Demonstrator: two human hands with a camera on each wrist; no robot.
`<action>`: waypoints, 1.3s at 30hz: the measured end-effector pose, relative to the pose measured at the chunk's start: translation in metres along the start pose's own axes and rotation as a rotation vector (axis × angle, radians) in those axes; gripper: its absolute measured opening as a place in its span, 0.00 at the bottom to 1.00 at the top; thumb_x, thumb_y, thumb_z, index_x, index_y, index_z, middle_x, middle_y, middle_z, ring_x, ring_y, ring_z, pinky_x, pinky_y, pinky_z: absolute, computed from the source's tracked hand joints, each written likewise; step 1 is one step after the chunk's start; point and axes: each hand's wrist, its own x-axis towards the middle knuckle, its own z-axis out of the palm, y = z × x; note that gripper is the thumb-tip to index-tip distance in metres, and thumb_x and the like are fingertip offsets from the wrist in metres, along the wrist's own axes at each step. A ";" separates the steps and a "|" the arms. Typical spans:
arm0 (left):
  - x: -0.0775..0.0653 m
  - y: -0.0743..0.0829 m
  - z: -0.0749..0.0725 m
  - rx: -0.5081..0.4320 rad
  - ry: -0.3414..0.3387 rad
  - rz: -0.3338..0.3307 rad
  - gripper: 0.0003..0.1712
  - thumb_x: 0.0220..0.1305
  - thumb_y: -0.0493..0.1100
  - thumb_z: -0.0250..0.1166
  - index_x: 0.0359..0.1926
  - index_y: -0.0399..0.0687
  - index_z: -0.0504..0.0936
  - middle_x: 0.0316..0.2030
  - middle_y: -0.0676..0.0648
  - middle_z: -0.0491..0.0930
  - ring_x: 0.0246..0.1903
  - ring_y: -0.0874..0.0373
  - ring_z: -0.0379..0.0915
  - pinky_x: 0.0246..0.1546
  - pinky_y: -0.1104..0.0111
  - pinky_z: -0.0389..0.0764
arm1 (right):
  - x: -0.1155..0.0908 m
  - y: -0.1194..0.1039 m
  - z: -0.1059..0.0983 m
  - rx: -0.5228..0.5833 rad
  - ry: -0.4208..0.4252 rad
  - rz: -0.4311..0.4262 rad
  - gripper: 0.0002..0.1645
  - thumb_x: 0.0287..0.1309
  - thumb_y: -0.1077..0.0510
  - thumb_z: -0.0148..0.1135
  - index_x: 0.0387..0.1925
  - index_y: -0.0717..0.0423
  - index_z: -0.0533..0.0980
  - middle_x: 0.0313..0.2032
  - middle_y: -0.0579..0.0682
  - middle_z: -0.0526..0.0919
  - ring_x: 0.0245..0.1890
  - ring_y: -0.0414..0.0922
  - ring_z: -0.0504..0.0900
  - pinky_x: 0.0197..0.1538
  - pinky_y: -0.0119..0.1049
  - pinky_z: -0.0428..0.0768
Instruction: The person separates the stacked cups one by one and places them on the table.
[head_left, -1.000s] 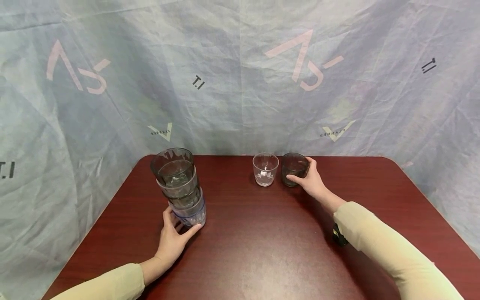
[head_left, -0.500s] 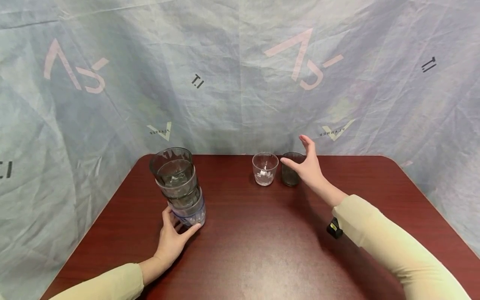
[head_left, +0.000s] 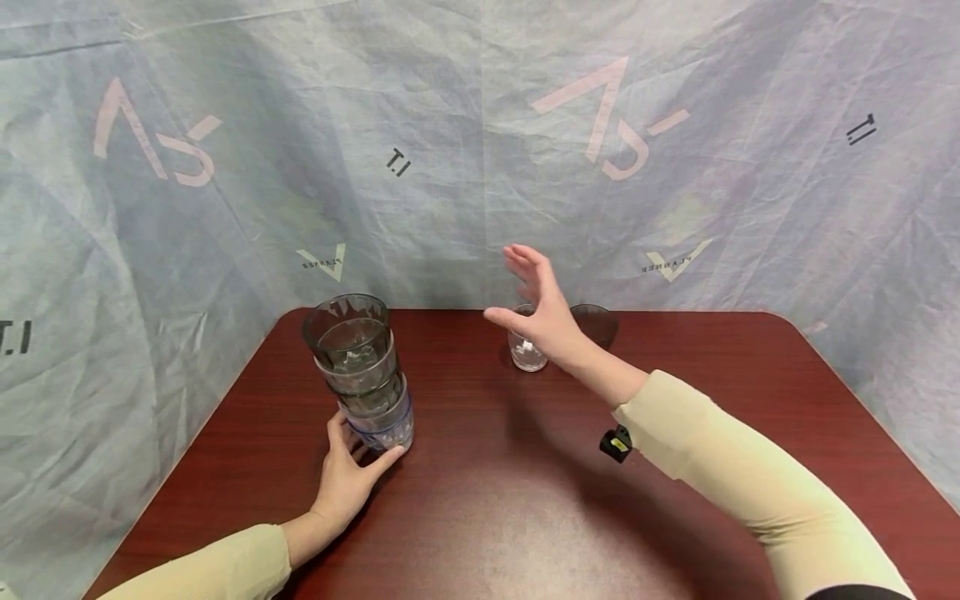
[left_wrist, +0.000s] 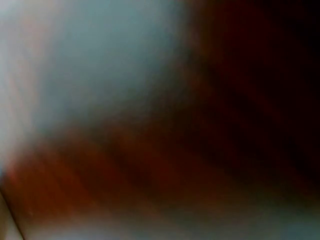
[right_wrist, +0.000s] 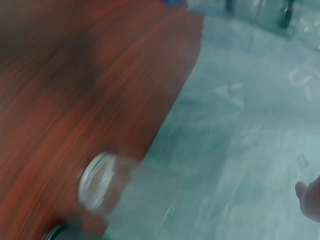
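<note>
At the left of the table, my left hand (head_left: 347, 479) grips the lowest glass (head_left: 392, 427) of a leaning stack, its thumb and fingers around the base. That glass is clear with a blue band; dark and clear glasses are nested above it, a dark glass (head_left: 343, 321) on top. Raised over the far side of the table, my right hand (head_left: 549, 321) holds nothing, thumb and fingers spread apart. It partly covers a clear glass (head_left: 528, 357) and a dark glass (head_left: 596, 323) standing side by side. The right wrist view shows the clear glass (right_wrist: 97, 182) blurred. Blur fills the left wrist view.
The reddish-brown table (head_left: 480, 500) ends at a hanging grey-blue cloth (head_left: 450, 208) behind and at the left. A small black device (head_left: 617, 444) is at my right sleeve (head_left: 720, 450).
My right hand has let go of the dark glass at the back, risen and moved left to the clear glass. The left hand and its stack have stayed in place.
</note>
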 end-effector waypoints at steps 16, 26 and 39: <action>0.001 -0.004 0.001 0.047 -0.005 -0.001 0.53 0.50 0.35 0.77 0.67 0.43 0.49 0.62 0.35 0.65 0.61 0.43 0.66 0.56 0.65 0.71 | 0.012 -0.020 0.092 0.129 -0.276 0.004 0.51 0.52 0.70 0.70 0.71 0.54 0.51 0.69 0.51 0.62 0.67 0.48 0.64 0.63 0.43 0.69; 0.001 0.000 0.000 0.047 -0.038 -0.032 0.52 0.53 0.39 0.76 0.67 0.43 0.47 0.64 0.34 0.62 0.63 0.40 0.64 0.59 0.50 0.68 | 0.018 -0.018 0.120 0.134 -0.296 0.037 0.52 0.51 0.70 0.71 0.71 0.56 0.51 0.66 0.55 0.65 0.60 0.41 0.71 0.60 0.33 0.71; -0.003 0.024 -0.002 0.044 -0.035 -0.043 0.50 0.53 0.32 0.74 0.66 0.41 0.48 0.62 0.31 0.62 0.62 0.37 0.64 0.59 0.48 0.68 | 0.021 -0.008 0.130 0.072 -0.386 0.093 0.52 0.53 0.63 0.72 0.72 0.53 0.52 0.66 0.47 0.69 0.63 0.34 0.66 0.59 0.30 0.68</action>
